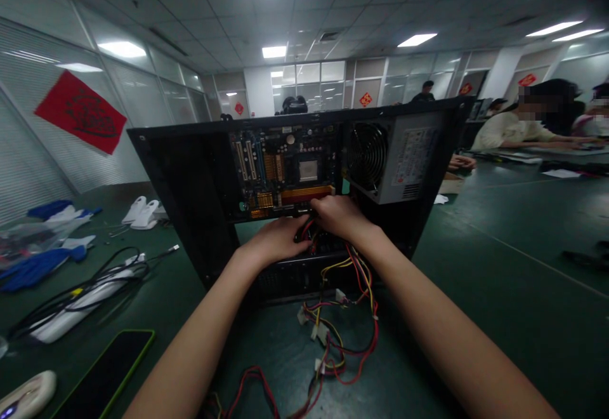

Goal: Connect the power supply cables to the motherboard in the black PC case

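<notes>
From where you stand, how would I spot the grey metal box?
Find the big black computer case on the green table. The metal box fills its upper right corner. Unlike the flat circuit board to its left, it's bulky, with a round fan and a label.

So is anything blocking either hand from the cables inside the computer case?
Nothing visible: the left hand and right hand are both at the dark and red cables in the open case. Loose wires hang lower down.
</notes>
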Tool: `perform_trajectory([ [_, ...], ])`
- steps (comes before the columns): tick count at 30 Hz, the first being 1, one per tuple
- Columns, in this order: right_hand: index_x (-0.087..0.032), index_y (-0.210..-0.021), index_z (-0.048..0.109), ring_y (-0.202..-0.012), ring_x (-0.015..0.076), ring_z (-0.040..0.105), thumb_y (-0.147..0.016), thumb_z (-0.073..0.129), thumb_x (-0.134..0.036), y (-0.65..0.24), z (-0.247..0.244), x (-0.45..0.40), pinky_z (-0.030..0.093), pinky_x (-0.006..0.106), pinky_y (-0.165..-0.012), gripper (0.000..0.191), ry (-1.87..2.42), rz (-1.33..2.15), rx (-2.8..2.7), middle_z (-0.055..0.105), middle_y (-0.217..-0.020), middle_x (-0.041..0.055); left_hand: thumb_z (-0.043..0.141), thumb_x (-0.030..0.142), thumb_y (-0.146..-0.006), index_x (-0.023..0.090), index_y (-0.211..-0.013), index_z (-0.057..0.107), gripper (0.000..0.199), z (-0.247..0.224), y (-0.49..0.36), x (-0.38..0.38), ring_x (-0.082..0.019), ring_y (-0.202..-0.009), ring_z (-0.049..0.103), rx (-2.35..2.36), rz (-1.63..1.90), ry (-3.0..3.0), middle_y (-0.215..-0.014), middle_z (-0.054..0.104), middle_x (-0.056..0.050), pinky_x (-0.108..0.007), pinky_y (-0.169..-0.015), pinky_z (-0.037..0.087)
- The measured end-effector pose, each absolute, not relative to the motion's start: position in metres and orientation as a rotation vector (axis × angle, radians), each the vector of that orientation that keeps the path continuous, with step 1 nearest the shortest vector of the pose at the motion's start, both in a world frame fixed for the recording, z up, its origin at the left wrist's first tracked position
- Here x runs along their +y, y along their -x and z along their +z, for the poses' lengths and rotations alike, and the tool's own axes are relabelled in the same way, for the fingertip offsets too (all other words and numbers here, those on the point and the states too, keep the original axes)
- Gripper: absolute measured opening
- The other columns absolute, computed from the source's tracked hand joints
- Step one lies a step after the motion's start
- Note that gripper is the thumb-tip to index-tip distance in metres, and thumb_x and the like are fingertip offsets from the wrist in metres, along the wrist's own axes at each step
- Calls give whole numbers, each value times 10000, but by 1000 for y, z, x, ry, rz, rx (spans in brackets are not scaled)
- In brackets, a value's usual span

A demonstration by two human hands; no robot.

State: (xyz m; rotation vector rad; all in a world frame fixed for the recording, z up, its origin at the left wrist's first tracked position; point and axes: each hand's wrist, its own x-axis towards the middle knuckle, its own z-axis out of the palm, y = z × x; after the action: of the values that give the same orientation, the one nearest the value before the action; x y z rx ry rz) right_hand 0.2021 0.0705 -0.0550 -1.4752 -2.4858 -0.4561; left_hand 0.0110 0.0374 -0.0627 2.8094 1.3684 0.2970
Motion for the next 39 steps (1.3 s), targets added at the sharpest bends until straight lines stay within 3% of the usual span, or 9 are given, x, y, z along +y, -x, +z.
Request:
perform_trajectory([
  [8, -142, -1104, 639, -944, 320, 712, -923, 531, -208, -203, -57, 74, 494, 347, -741, 221, 1463, -415, -2505, 728, -1056, 170, 500, 383, -965, 235, -1391, 512, 451, -60, -12, 35, -323, -1063, 674, 1373, 288, -2826, -1217, 691, -130, -406, -864, 516],
  [16, -145, -1076, 617, -982, 279, 701, -927, 472, -107, -206, -59, 75, 452, 300, -713, 212, 1413, -271, -2505, 716, -1087, 155, 464, 409, -983, 247, -1404, 499, 453, -61, -12, 37, -310, -1032, 688, 1353, 296, -2802, -1179, 706, -123, -391, -840, 518],
  [28, -150, -1158, 580, -1051, 268, 686, -952, 462, -83, -207, -67, 80, 450, 282, -770, 247, 1415, -224, -2480, 699, -1141, 172, 466, 391, -983, 228, -1393, 508, 444, -60, -13, 34, -314, -1084, 678, 1344, 297, -2759, -1241, 693, -138, -410, -903, 517],
  [33, -148, -1126, 599, -1021, 278, 697, -931, 478, -76, -207, -67, 80, 446, 285, -738, 241, 1420, -248, -2461, 712, -1109, 158, 490, 383, -975, 237, -1362, 533, 416, -60, -12, 33, -302, -1152, 647, 1391, 358, -2792, -1300, 663, -126, -410, -948, 507],
  [39, -131, -1105, 636, -1054, 268, 681, -927, 483, -74, -206, -66, 83, 460, 289, -808, 241, 1417, -177, -2447, 715, -1103, 174, 475, 424, -986, 215, -1381, 524, 450, -58, -14, 31, -314, -1173, 637, 1511, 380, -2812, -1316, 654, -131, -417, -940, 512],
])
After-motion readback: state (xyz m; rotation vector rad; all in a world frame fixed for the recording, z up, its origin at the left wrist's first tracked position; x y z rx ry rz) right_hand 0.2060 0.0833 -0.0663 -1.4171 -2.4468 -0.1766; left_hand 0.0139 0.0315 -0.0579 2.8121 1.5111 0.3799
